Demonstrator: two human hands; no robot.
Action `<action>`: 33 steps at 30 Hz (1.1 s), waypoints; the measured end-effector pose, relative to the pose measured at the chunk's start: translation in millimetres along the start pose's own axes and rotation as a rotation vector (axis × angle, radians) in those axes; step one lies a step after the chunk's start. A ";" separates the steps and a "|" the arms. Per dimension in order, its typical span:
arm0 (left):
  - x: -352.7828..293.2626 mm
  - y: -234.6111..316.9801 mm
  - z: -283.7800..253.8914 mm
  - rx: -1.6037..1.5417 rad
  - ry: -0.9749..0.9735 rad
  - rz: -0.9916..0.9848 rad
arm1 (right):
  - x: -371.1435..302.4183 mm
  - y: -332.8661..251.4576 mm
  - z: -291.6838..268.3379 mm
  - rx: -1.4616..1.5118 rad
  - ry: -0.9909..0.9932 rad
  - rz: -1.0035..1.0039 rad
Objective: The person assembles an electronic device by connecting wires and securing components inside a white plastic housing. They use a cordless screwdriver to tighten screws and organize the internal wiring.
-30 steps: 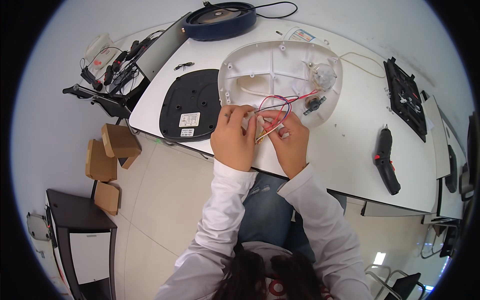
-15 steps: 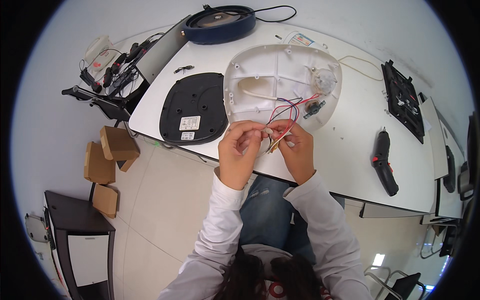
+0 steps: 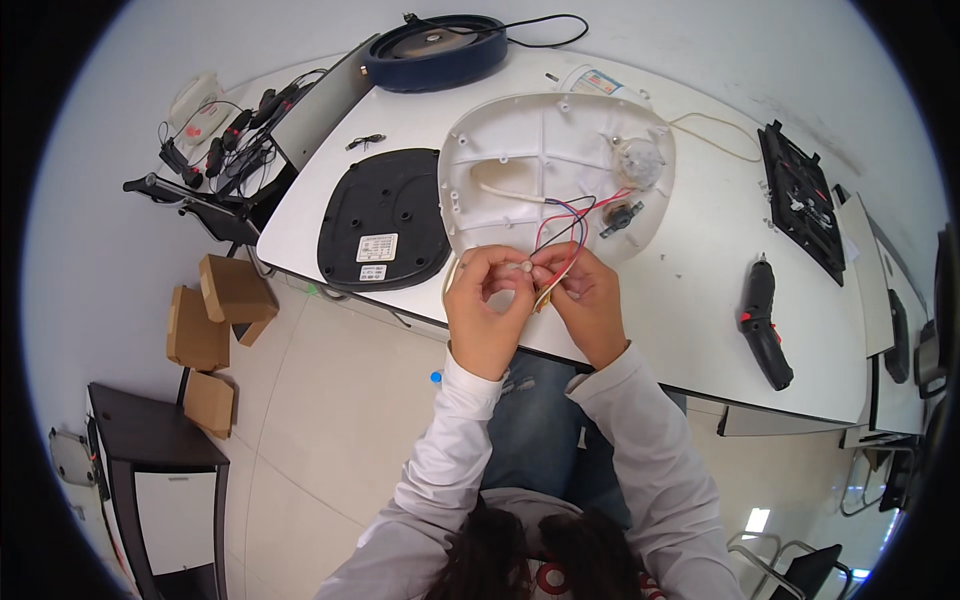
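My left hand (image 3: 488, 308) and my right hand (image 3: 588, 305) meet at the front table edge, fingertips almost touching. The left thumb and forefinger pinch a small whitish piece (image 3: 527, 267) at the wire ends; its exact kind is too small to tell. Between the right fingers runs a bundle of red, white and dark wires (image 3: 580, 235). These wires lead up into an upturned white plastic housing (image 3: 560, 130), which lies just beyond my hands. Inside the housing sit a clear round part (image 3: 640, 163) and a dark knob-like part (image 3: 620, 217). My fingers partly hide the wire ends.
Left of the housing lies a black base plate (image 3: 385, 215) with labels. A cordless screwdriver (image 3: 764, 325) and an open black tool case (image 3: 802, 200) are at the right. At the back stands a round dark blue appliance (image 3: 435, 55). Cardboard boxes (image 3: 200, 325) sit on the floor.
My left hand has shifted slightly right, closer to the right hand, still pinching the whitish piece. The housing sits slightly farther left and lower in view. The wires hang a little differently.
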State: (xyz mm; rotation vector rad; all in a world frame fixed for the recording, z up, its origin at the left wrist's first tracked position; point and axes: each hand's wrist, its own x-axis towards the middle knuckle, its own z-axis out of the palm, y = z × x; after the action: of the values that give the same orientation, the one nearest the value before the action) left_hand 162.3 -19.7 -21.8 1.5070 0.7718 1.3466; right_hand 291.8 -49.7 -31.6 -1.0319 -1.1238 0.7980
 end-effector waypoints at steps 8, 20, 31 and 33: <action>-0.2 -5.9 1.1 -0.010 0.047 -0.009 | -1.7 4.5 -1.3 0.072 -0.028 0.009; -1.3 -3.6 -6.5 -0.175 0.201 -0.038 | -25.6 -23.7 -45.8 -0.304 0.188 -0.006; 40.6 39.5 16.2 -0.163 -0.123 0.025 | -31.4 -26.2 -53.1 -0.267 0.214 -0.008; 57.6 36.2 20.6 -0.049 -0.194 0.068 | -31.1 -23.6 -50.9 -0.265 0.200 -0.006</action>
State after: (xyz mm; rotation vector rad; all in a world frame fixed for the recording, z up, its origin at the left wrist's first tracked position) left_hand 189.0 14.5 34.5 1.6095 0.5655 1.2385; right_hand 332.9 -98.4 -24.4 -1.2984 -1.0773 0.5359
